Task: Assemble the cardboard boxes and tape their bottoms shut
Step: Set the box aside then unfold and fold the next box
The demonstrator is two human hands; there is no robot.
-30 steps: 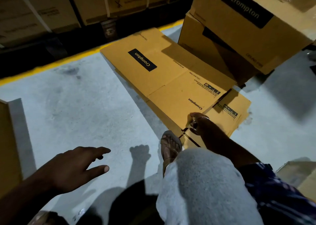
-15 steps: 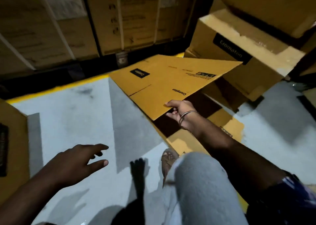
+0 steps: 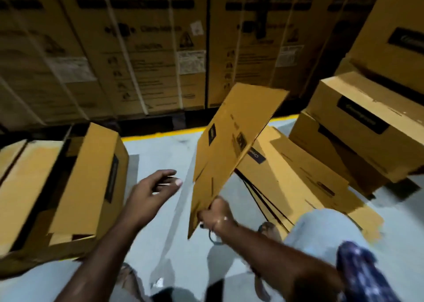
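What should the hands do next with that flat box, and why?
Probably bring the open left hand across to grab the flat box. Only the right hand grips its lower edge, and it is folded flat and tilted in the air, so pulling it open into a box likely needs both hands.

I see bare grey floor (image 3: pixel 160 159) open in the middle. A built box (image 3: pixel 68 187) blocks the left side. A pile of flat boxes (image 3: pixel 298 177) and stacked boxes (image 3: pixel 358 127) block the right. A wall of big cartons (image 3: pixel 142 49) shuts off the far end.
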